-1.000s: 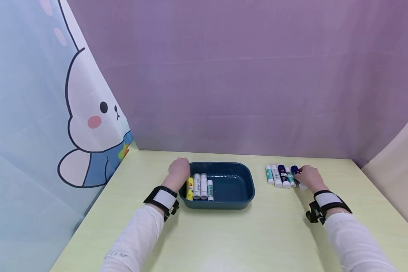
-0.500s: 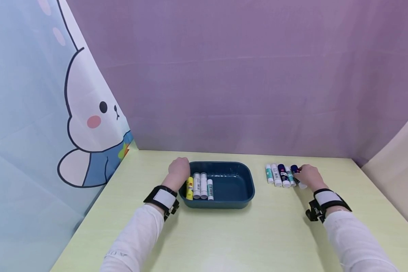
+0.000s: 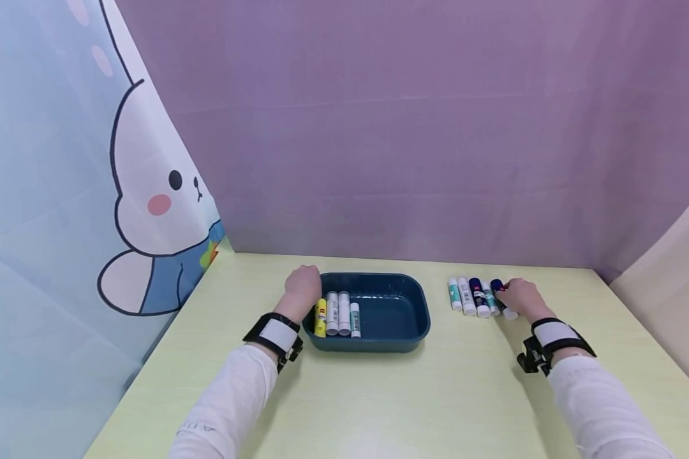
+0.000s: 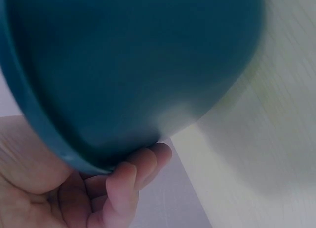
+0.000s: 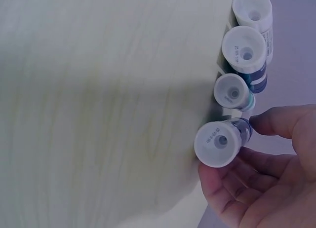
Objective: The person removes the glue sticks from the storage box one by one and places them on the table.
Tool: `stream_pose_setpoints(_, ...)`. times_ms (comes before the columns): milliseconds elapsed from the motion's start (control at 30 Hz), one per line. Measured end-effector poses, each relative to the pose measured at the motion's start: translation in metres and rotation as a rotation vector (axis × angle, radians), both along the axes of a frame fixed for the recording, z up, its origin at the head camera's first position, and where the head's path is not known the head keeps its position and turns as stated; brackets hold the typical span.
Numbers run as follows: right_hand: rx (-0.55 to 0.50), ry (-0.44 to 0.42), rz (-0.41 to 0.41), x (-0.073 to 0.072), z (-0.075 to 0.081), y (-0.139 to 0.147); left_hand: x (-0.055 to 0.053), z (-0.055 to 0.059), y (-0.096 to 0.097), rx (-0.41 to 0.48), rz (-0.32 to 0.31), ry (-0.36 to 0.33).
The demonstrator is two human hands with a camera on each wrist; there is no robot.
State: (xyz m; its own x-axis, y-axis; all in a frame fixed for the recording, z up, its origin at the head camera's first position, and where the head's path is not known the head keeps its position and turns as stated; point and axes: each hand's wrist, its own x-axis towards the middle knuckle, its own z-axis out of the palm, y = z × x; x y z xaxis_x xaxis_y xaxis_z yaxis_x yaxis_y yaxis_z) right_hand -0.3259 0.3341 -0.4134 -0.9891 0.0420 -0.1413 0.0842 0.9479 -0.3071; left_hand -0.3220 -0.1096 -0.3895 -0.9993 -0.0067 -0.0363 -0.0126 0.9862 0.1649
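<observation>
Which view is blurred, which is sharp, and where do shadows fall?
Left wrist: the blue tray fills the frame, soft and out of focus. Right wrist: the glue stick caps are sharp, with shadow below them on the table. Head: even, soft light.

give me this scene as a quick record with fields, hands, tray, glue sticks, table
left hand: left hand holds the left rim of the tray, fingers curled under its edge
right hand: right hand pinches the dark blue glue stick at the right end of the row
tray: dark teal tray on the table, four glue sticks lying side by side at its left end
row on table: four more glue sticks lying beside the pinched one, right of the tray
table: pale yellow-green top
</observation>
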Motion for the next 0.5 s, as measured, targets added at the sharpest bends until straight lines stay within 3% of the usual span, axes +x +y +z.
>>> stream_pose_setpoints(367,0.008,-0.128,0.003,0.007,0.027,-0.003,0.001,0.001,0.001,0.001,0.007,-0.004)
stream_pose_setpoints(500,0.048,-0.082,0.026,0.006,0.038,-0.001,0.002,0.001,0.001,0.005,0.009,-0.006)
